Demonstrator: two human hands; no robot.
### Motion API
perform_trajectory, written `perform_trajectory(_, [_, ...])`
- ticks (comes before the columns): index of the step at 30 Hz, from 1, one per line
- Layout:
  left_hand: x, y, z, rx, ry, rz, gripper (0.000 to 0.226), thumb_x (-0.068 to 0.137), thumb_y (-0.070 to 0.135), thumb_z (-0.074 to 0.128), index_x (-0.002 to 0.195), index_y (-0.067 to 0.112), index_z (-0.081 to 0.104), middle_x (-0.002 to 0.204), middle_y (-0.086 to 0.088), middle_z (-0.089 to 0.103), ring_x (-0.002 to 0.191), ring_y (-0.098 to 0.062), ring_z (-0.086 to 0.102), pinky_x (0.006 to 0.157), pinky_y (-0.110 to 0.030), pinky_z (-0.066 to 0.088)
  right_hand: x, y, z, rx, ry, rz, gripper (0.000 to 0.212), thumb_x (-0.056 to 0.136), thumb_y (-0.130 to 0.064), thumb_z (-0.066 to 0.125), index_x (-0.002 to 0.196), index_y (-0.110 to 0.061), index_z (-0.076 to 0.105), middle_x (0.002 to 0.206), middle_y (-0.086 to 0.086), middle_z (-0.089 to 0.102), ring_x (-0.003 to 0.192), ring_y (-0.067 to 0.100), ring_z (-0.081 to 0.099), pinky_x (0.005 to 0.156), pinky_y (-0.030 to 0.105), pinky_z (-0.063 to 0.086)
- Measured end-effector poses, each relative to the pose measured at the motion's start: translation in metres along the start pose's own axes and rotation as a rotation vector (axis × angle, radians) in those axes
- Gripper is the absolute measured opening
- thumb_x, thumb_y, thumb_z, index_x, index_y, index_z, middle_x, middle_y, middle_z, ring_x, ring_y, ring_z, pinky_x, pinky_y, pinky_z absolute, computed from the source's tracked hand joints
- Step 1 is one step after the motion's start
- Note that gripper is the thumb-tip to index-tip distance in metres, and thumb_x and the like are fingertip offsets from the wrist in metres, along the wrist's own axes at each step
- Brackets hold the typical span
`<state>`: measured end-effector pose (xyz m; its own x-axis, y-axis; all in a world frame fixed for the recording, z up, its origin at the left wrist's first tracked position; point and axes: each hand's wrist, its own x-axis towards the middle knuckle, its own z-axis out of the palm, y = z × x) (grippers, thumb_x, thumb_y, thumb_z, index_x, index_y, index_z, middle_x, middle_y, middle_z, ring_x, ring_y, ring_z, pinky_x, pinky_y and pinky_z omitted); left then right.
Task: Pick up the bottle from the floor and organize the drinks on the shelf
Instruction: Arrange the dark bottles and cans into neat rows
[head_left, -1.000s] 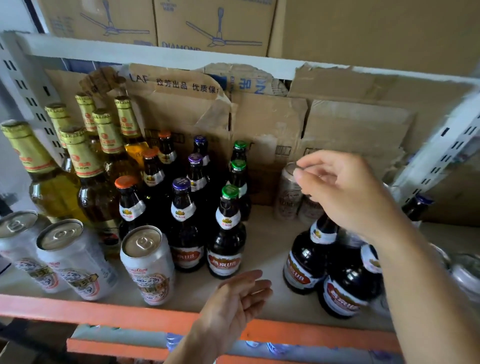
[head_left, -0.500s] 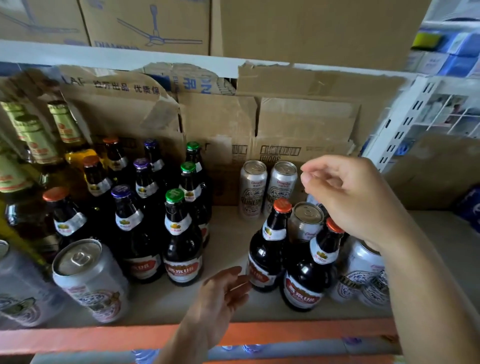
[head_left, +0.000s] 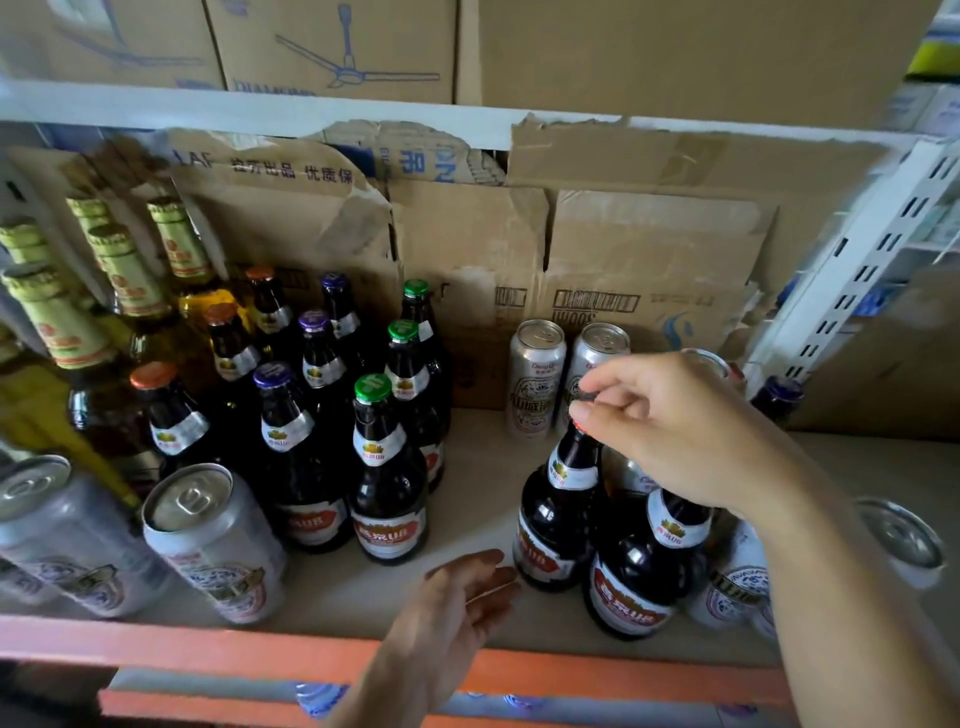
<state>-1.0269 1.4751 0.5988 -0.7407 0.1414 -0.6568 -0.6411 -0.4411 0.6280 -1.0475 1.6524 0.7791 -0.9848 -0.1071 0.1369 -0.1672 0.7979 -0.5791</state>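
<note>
On the shelf (head_left: 483, 467) stands a dark beer bottle (head_left: 553, 514) with an orange cap and a red label. My right hand (head_left: 680, 431) reaches in from the right, its thumb and fingers pinched together on that cap. A second dark bottle (head_left: 639, 571) stands just in front of it, its top hidden under my wrist. My left hand (head_left: 457, 608) hovers open over the shelf's front edge, fingertips close to the first bottle's base. Three rows of similar dark bottles (head_left: 387, 467) with orange, purple and green caps stand to the left.
Tall gold-foil bottles (head_left: 124, 275) fill the back left and silver cans (head_left: 218, 540) the front left. Two cans (head_left: 535, 379) stand at the back, more cans (head_left: 898, 540) at the right. Torn cardboard (head_left: 649, 249) lines the back. An orange rail (head_left: 208, 644) edges the front.
The view has swung to the right along the shelf. My right hand has come down onto the cap of the dark bottle. My left hand stays open at the front edge.
</note>
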Motion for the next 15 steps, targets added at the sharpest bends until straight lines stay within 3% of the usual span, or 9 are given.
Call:
perform_trajectory(3, [0.001,0.001,-0.001,0.014,0.005,-0.015,0.022,0.086,0.006,0.053,0.102,-0.005,0.064,0.097,-0.024,0.068,0.082,-0.033,0.066,0.077,-0.037,0.051,0.001,-0.001,0.004,-0.072,-0.052,0.022,0.036,0.084,-0.045,0.065,0.114,-0.026,0.064,0.092,-0.009,0.067,0.087,0.003,0.062,0.08,0.027,0.051])
perform_trajectory(6, [0.002,0.001,-0.002,0.026,0.004,-0.028,0.021,0.085,0.007,0.054,0.1,-0.004,0.065,0.094,-0.023,0.07,0.08,-0.031,0.067,0.073,-0.035,0.051,0.001,-0.003,0.009,-0.2,-0.058,0.005,0.023,0.081,-0.048,0.066,0.086,-0.026,0.061,0.072,-0.006,0.061,0.067,0.007,0.056,0.062,0.029,0.046])
perform_trajectory(8, [0.004,0.0,-0.003,0.039,-0.002,-0.036,0.021,0.086,0.007,0.054,0.099,-0.003,0.066,0.092,-0.021,0.072,0.081,-0.031,0.068,0.072,-0.034,0.052,0.001,-0.004,0.012,-0.252,-0.049,0.006,0.033,0.08,-0.048,0.065,0.072,-0.019,0.051,0.06,-0.003,0.05,0.056,0.014,0.047,0.053,0.032,0.036])
perform_trajectory(15, [0.005,0.0,-0.004,0.053,-0.025,-0.084,0.019,0.086,0.007,0.055,0.097,-0.005,0.066,0.084,-0.021,0.074,0.087,-0.033,0.068,0.074,-0.036,0.053,0.002,-0.008,0.021,-0.331,-0.002,0.007,0.045,0.084,-0.045,0.062,0.064,-0.014,0.037,0.056,-0.001,0.038,0.051,0.02,0.037,0.049,0.032,0.028])
